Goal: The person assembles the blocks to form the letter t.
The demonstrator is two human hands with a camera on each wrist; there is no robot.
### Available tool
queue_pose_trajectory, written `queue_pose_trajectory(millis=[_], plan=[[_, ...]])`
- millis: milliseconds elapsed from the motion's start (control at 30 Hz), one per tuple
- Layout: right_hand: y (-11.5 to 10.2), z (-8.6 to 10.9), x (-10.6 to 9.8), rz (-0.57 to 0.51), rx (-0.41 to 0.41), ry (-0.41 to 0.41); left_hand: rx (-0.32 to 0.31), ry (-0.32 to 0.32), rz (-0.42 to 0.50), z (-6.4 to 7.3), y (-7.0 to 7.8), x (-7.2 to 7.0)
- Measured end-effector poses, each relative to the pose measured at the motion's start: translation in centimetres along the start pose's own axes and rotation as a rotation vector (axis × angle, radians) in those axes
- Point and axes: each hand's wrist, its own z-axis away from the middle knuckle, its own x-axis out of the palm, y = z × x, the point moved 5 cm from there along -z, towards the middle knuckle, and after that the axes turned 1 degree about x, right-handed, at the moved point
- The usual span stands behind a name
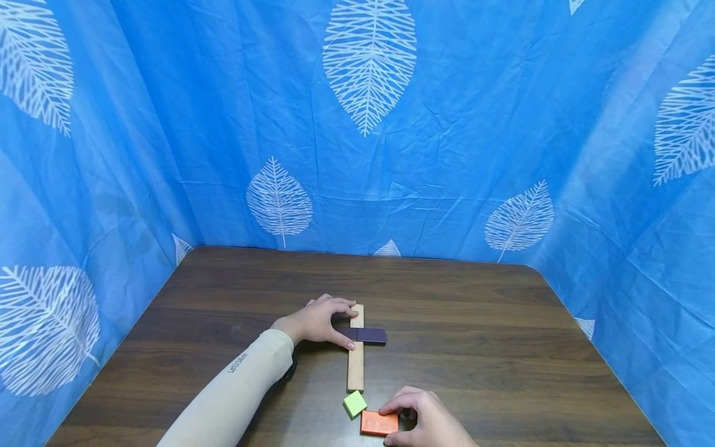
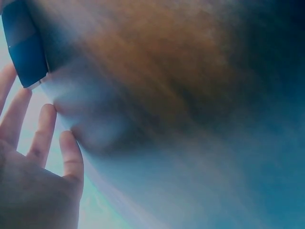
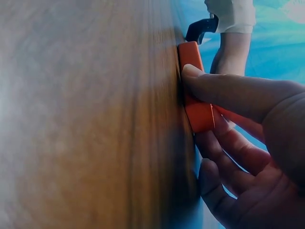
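My left hand (image 1: 318,321) lies on the table with thumb and fingers spread around dark purple blocks (image 1: 372,336). Its fingertips touch an upper pale wooden plank (image 1: 358,315), and the thumb rests at the top end of a lower pale plank (image 1: 355,369). In the left wrist view the dark block (image 2: 29,57) is near the fingertips, the other fingers extended. My right hand (image 1: 427,419) pinches an orange block (image 1: 378,423) flat on the table. Thumb and fingers grip its sides in the right wrist view. A lime green square block (image 1: 354,403) sits turned between plank and orange block.
The brown wood-grain table (image 1: 475,341) has rounded far corners. Blue curtains (image 1: 458,124) with white leaf prints hang behind it and along both sides. My left forearm in a pale sleeve (image 1: 240,385) crosses the near left of the table.
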Motion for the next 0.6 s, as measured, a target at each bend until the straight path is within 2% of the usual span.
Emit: queue_pose_trajectory(millis=[267, 400, 600], plan=[[0.5, 0.0, 0.4, -0.002, -0.008, -0.006, -0.006, -0.022, -0.05, 0.1, -0.1, 0.2], [0.8, 0.1, 0.5, -0.022, 0.031, -0.017, -0.015, -0.04, -0.093, 0.0, 0.1, 0.5], [1.1, -0.1, 0.7, -0.049, 0.148, -0.04, -0.029, -0.049, -0.151, -0.3, 0.6, 0.3]])
